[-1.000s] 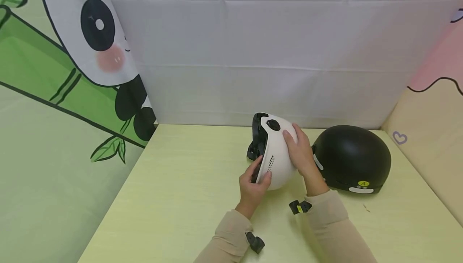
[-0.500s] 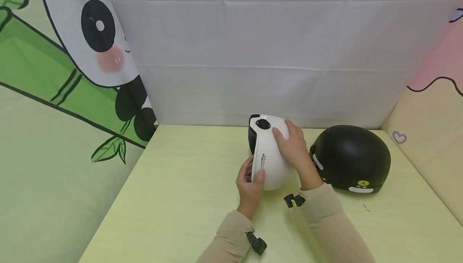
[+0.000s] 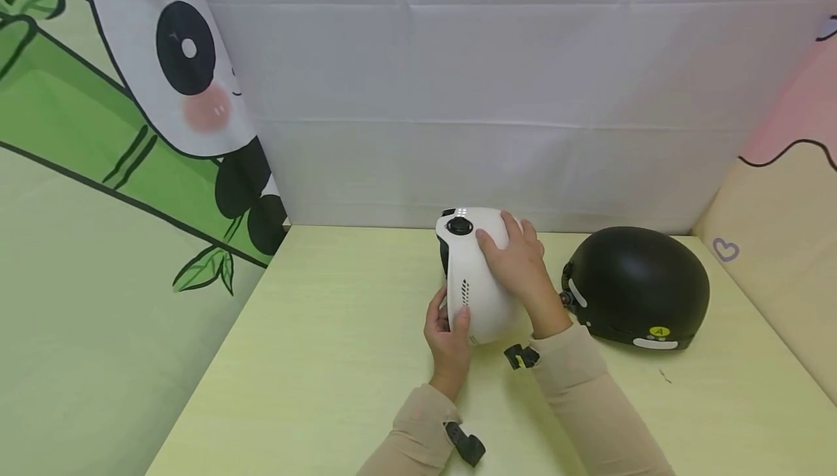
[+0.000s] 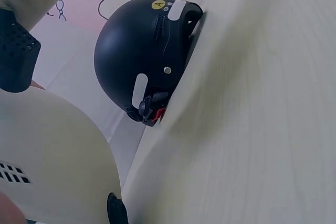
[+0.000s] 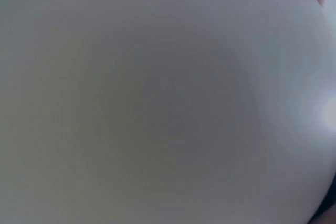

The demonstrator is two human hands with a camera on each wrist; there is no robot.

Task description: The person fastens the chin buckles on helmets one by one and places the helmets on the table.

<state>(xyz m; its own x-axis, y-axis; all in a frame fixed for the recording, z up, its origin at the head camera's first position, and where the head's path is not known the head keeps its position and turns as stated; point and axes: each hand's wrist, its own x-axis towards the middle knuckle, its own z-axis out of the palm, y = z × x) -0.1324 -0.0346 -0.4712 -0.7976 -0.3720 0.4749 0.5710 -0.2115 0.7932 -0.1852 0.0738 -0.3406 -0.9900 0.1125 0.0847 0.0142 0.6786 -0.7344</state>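
Both hands hold a white helmet [image 3: 480, 287] near the back of the table, its dark-lined opening facing left. At its near lower rim, my left hand [image 3: 450, 341] grips the edge, thumb outside and fingers reaching in behind. My right hand [image 3: 521, 265] holds the shell from the right, thumb and fingers bent over its curve. A round black vent knob [image 3: 460, 226] and a row of small holes mark the shell. In the right wrist view the white helmet [image 5: 168, 98] fills nearly everything; the left wrist view catches its rim and part of a thumb.
To the right, close by my right forearm, a matte black helmet [image 3: 634, 287] with a yellow "A" sticker rests on the pale wooden table [image 3: 314, 360]. A white cloth [image 3: 418, 98] hangs behind, with printed panels at both sides.
The white helmet has moved a little left and turned so its opening shows less and its shell more. My right hand has shifted left with it; the left hand keeps its rim grip.
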